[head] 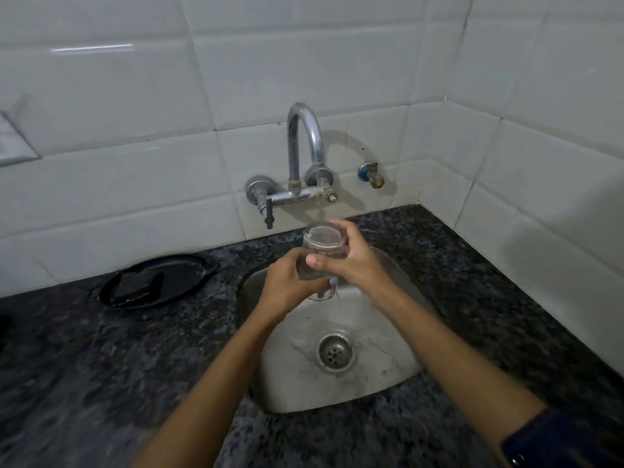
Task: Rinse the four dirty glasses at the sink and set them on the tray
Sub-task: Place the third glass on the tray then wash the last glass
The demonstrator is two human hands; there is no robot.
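Right hand (354, 261): I grip the glass (322, 255) near its rim.
Left hand (290, 282): wrapped round its middle.
Sink (388, 373): below.

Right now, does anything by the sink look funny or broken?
Nothing looks spilled or broken. The tap has brownish crust on its joints, and a rusty streak runs down the tile behind it. Both hands hold the glass over the sink.
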